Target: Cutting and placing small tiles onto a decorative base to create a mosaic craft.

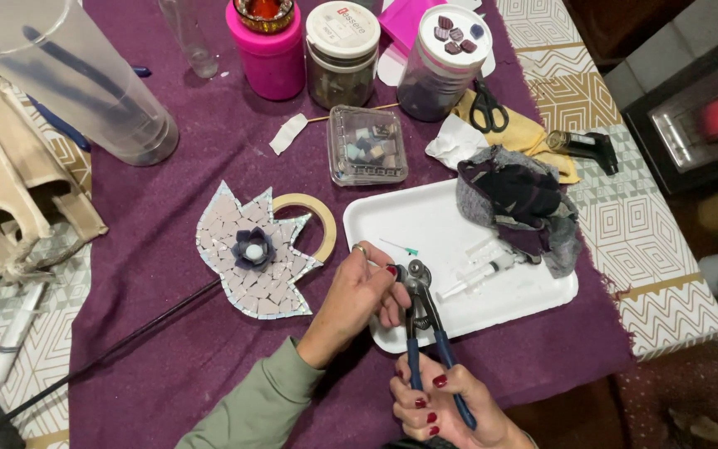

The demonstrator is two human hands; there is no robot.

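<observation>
My right hand point(442, 399) squeezes the blue-handled tile nippers point(422, 320); my left hand point(363, 291) pinches something tiny at the wheels. Fingertips so near could get nipped, and shards may fly off the white tray point(425, 216).

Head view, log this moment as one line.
right hand: grips blue-handled nippers | left hand: pinches at nipper head | below: white tray | left: mosaic flower

The head-worn camera is looking steeply down onto the worktop point(168, 349) from close above. It is facing away from the wearer, whose hands are entering at the bottom edge.
</observation>
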